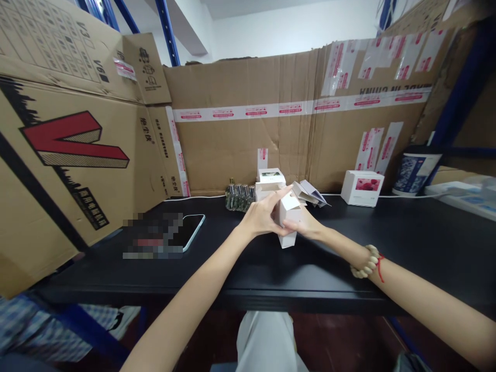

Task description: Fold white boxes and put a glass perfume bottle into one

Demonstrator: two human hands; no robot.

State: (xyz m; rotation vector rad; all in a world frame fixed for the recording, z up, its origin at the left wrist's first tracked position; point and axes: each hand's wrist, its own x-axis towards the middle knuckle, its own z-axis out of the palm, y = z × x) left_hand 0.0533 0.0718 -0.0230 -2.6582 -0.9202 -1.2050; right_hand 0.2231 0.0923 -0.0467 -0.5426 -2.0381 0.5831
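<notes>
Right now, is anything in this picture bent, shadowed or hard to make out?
In the head view, wide-lens distortion seems to stretch things toward the edges; a blocky mosaic hides whatever lies beside the phone; a soft shadow darkens the black table under the right forearm; the held white box looks pale, and fine print on the pink-labelled box is too small to read.

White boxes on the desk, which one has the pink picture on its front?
The rightmost box, near the blue cup; it stands apart from the held box, which shows no such picture.
</notes>
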